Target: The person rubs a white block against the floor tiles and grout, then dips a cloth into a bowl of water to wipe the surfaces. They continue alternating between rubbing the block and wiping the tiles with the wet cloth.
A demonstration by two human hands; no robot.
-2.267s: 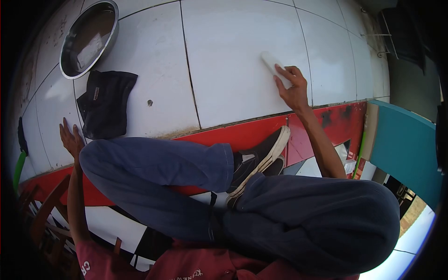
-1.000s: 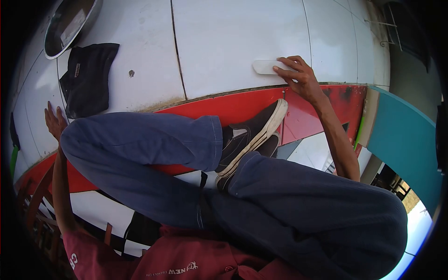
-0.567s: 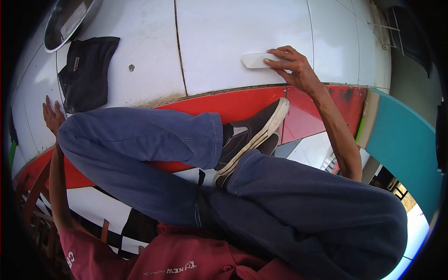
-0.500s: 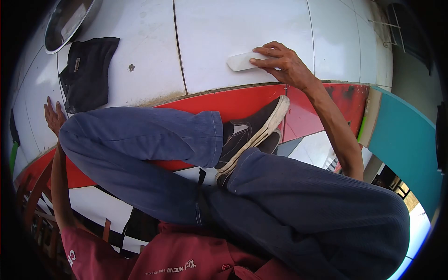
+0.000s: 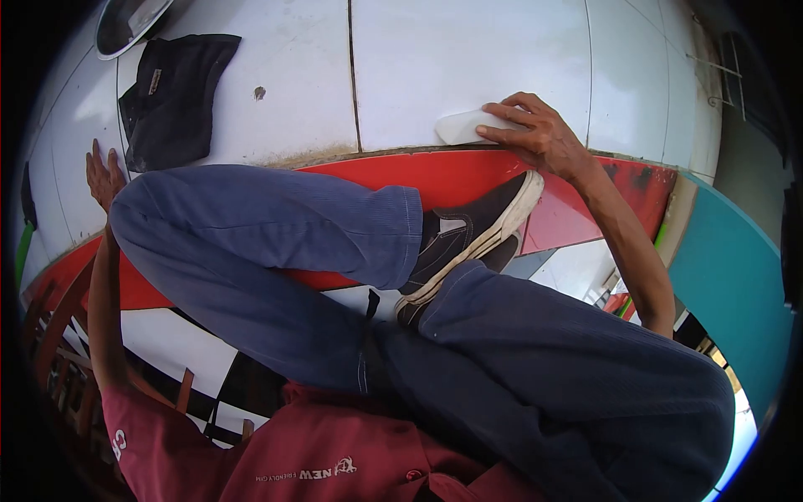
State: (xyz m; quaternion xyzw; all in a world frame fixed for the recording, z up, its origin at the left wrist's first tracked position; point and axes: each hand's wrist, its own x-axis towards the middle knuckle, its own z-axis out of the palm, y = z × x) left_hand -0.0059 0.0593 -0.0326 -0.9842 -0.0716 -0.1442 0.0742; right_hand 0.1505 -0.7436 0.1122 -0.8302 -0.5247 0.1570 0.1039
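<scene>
My right hand (image 5: 539, 138) grips a white, flat, block-like piece (image 5: 462, 128) by one end, thumb on the near side and fingers on the far side. The piece lies at the near edge of the white tiled surface (image 5: 468, 58), beside the red border; whether it is a sponge or something harder I cannot tell. On the left, my left hand (image 5: 104, 176) rests on the tiles with its fingers spread, holding nothing. Just beyond it lies a folded black cloth (image 5: 177, 105) with a small label.
A metal basin (image 5: 102, 38) stands at the far left, partly out of view, with something pale inside. The red band (image 5: 360, 171) runs along the tile edge. My bent legs (image 5: 276, 217) and dark shoes (image 5: 468, 222) are in front. A teal panel (image 5: 728, 251) borders the right.
My right hand has drawn the white piece toward me, nearer the red border. The left hand stays on the tiles. The whole view has shifted slightly.
</scene>
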